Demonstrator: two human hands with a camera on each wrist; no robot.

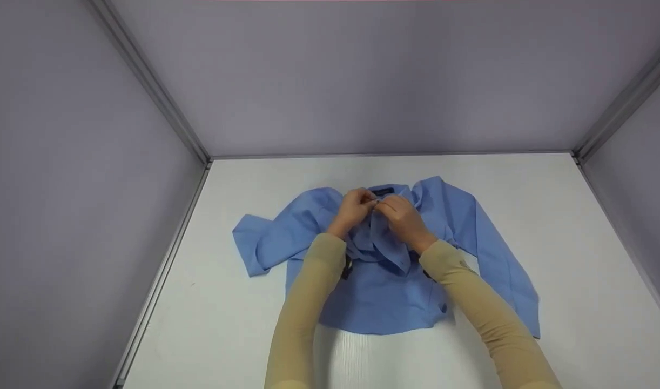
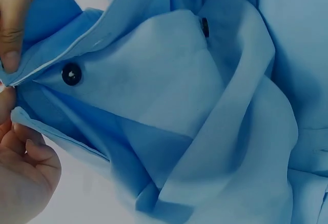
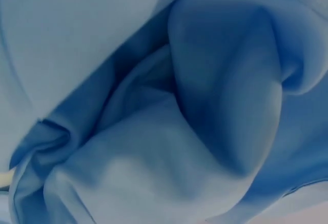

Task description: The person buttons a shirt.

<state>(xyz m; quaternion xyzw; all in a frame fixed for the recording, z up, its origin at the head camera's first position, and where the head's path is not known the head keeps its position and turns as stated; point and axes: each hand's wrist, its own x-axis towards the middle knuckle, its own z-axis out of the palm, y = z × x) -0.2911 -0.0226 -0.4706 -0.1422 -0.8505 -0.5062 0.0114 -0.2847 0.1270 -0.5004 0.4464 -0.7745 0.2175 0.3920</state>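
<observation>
Tan sleeves (image 1: 302,313) — blue shirt (image 1: 378,302) — dark neck label (image 1: 384,191), lettering illegible.

Could not read the tiny label (image 1: 384,192) on the shirt (image 1: 376,302). Saw only bits of the hands (image 2: 25,175), cut off at the left wrist view's edge.

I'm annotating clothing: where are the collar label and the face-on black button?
Collar label (image 1: 383,191): head view, on its middle.
Black button (image 2: 72,74): left wrist view, on its front face.

One shirt (image 1: 384,302), one label (image 1: 383,191), two tan sleeves (image 1: 303,308), two sets of fingers (image 1: 366,193); left wrist view: two buttons (image 2: 72,74).
</observation>
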